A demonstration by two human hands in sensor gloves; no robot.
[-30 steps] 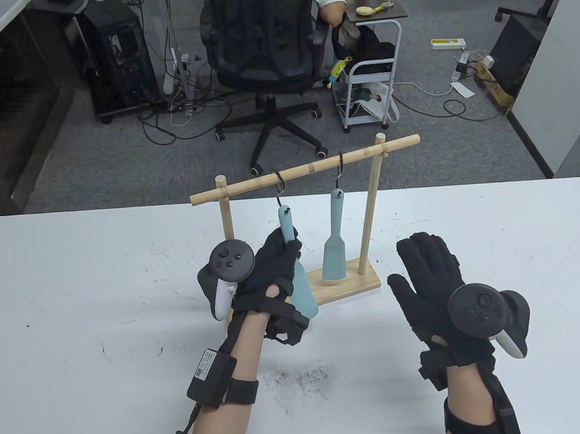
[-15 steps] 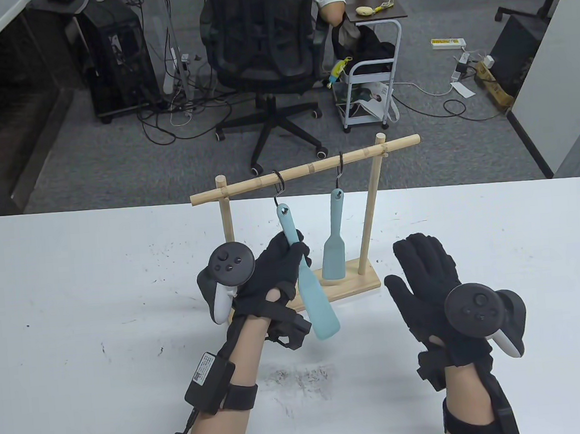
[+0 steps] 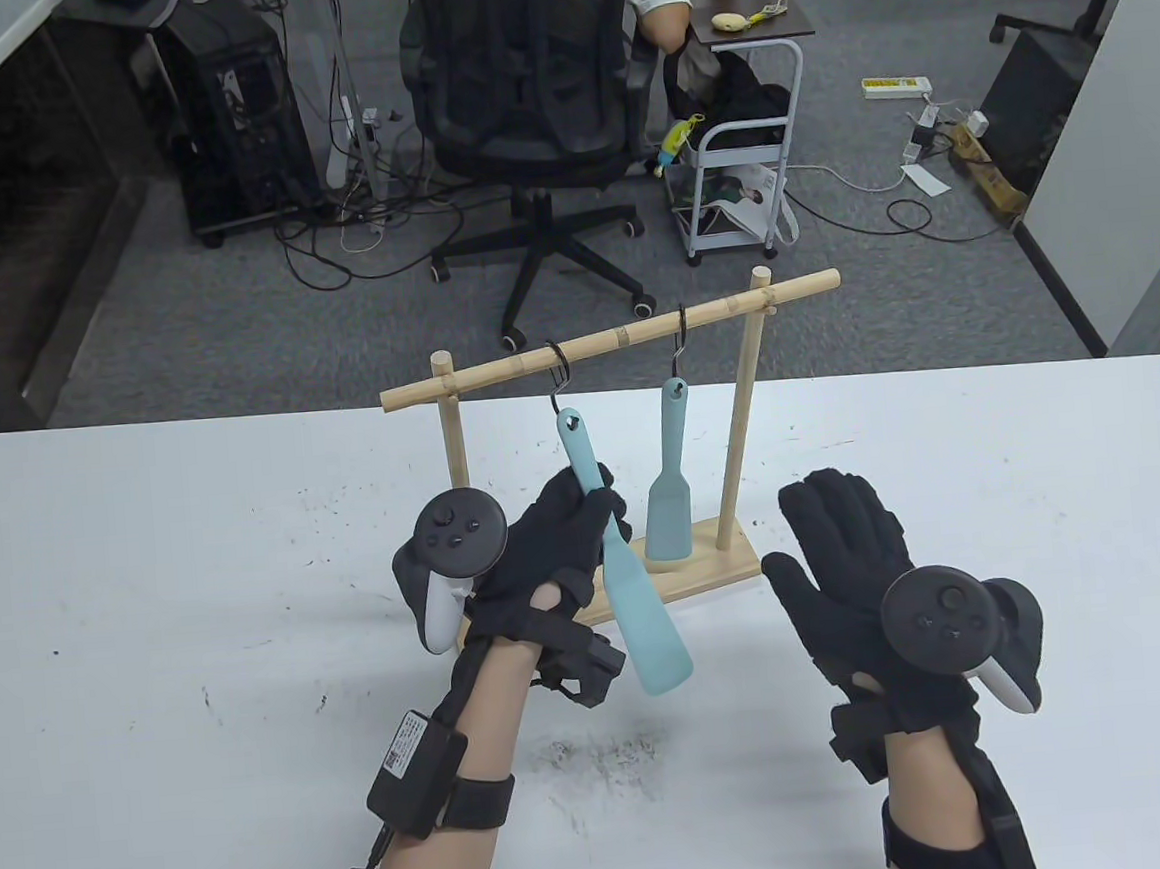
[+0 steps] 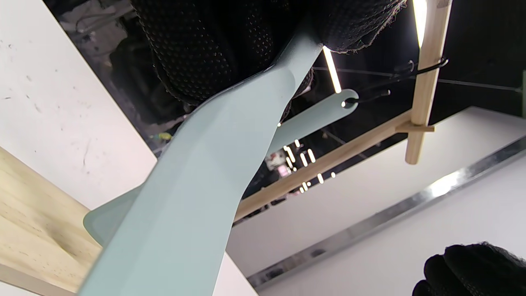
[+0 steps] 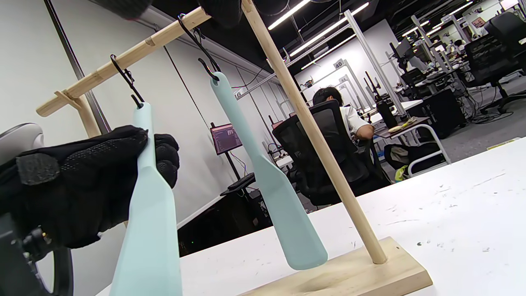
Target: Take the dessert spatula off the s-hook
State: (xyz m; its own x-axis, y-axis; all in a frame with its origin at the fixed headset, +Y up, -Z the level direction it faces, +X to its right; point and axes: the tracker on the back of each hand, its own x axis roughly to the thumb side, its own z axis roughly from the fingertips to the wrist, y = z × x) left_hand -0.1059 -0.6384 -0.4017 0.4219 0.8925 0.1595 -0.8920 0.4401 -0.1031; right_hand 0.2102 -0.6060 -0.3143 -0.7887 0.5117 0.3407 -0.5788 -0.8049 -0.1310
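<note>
A wooden rack (image 3: 612,337) carries two black s-hooks. My left hand (image 3: 591,504) grips the handle of the left pale-blue dessert spatula (image 3: 651,639) and holds it tilted, blade toward me and to the right. Its top end sits just below the left s-hook (image 3: 557,376), and its hole looks free of the hook's tip. The right wrist view shows the same grip (image 5: 150,230), with the hook tip (image 5: 135,100) at the spatula's top. A second spatula (image 3: 668,508) hangs from the right s-hook (image 3: 678,346). My right hand (image 3: 808,527) is open and empty, to the right of the rack.
The rack's wooden base (image 3: 726,565) stands on the white table (image 3: 151,589), its right post (image 3: 740,432) close to my right hand. An office chair (image 3: 533,87) and a cart (image 3: 739,161) stand on the floor beyond the table's far edge.
My left hand has swung the spatula's blade toward me and to the right, tilting it more, and its top has slipped off the hook's tip. My right hand drifted slightly left.
</note>
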